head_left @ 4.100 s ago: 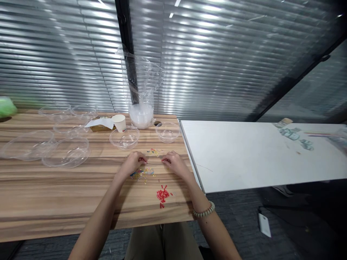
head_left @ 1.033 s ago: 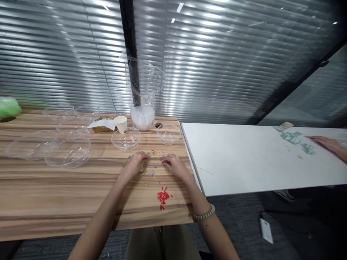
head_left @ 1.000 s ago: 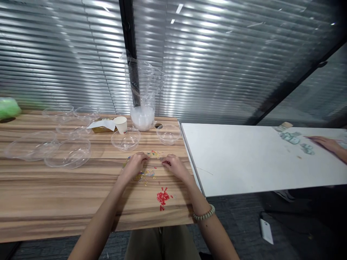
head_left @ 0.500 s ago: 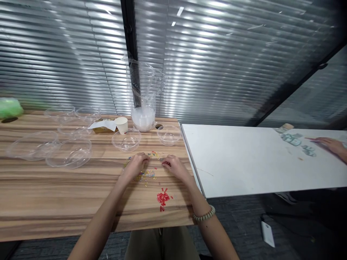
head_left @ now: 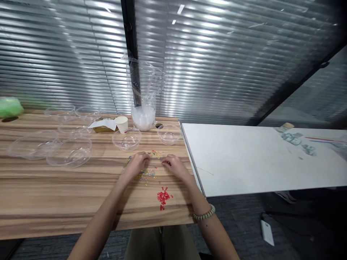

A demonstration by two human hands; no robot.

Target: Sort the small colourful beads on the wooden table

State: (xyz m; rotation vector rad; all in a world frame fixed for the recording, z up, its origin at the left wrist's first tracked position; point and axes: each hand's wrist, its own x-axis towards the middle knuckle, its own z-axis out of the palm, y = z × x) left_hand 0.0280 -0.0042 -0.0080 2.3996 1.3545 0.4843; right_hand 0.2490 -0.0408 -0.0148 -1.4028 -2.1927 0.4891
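On the striped wooden table (head_left: 54,187), both curled hands, left hand (head_left: 136,164) and right hand (head_left: 175,167), pinch tiny tubular beads (head_left: 148,174).

Paper cup (head_left: 121,124) stands near clear bowls (head_left: 69,151).

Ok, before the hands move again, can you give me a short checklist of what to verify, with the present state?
1. Red pile apart from the mixed beads: ok.
2. Left hand resting on the mixed beads: ok.
3. Right hand holding a red piece: cannot tell, too small.
4. Clear bowl behind the hands upright: ok.
5. Red pile away from the table front edge: not ok, it lies close.
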